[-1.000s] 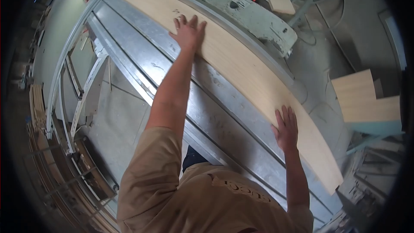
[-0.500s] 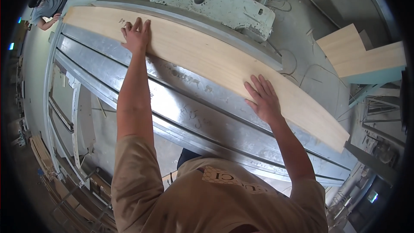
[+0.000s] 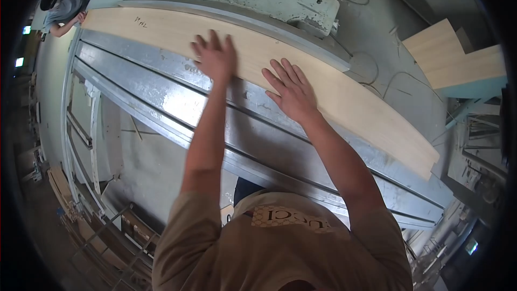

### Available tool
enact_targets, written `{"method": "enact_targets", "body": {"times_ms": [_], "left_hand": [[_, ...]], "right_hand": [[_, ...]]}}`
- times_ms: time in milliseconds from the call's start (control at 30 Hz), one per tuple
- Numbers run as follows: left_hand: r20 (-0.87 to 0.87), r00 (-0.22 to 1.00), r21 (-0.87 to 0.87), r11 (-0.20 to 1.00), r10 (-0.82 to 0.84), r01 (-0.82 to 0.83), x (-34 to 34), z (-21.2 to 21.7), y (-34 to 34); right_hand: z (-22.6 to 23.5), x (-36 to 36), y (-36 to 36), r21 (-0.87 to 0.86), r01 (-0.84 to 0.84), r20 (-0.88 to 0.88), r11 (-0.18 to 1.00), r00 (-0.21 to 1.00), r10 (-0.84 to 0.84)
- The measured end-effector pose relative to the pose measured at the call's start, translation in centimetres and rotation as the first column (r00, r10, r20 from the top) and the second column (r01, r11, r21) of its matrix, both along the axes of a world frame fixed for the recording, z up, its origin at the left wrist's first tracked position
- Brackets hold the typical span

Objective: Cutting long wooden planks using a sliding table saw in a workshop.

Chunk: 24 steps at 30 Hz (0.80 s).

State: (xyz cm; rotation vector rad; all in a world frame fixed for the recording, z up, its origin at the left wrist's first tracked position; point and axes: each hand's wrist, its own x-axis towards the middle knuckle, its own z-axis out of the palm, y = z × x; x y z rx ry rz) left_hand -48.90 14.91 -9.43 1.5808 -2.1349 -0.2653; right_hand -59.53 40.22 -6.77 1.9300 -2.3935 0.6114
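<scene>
To the far left of all the fingers, a co-worker (image 3: 67,6) has one hand at the end of a pale wooden board (image 3: 247,48), which runs beneath the fingers. Closer to them, a short handwritten mark (image 3: 141,22) (a few dark strokes) sits on the board's face. Nearer the body than the fingertips, a slotted metal table (image 3: 172,99) carries the board. The left hand (image 3: 216,63), slightly blurred, spreads its fingers over the board without gripping. Past its fingertips, a grey metal bar (image 3: 269,28) stands between board and a chipped pale-green plate (image 3: 264,2). Below both hands, a lettered patch (image 3: 272,216) marks the shirt (image 3: 258,258). The right hand's (image 3: 295,97) fingers stretch over the board, not gripping; well right of them is a notched wooden panel (image 3: 458,59).
</scene>
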Motion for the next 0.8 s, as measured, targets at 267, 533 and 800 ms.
{"method": "enact_targets", "body": {"times_ms": [267,533,800], "left_hand": [[-0.003,1.000,0.009,1.000,0.029,-0.029,-2.9,2.4,8.1],[-0.042,0.999,0.040,0.999,0.031,-0.029,-3.3,1.0,7.8],[-0.035,0.998,0.008,0.999,0.049,-0.049,-2.4,0.5,6.7]], "right_hand": [[0.7,0.3,-0.6,-0.006,-0.042,-0.017,0.999,0.999,0.042],[0.0,-2.3,4.8,-0.010,-0.072,0.092,0.997,0.993,0.072],[-1.6,-12.0,30.1,0.110,-0.069,-0.036,0.992,0.997,0.073]]}}
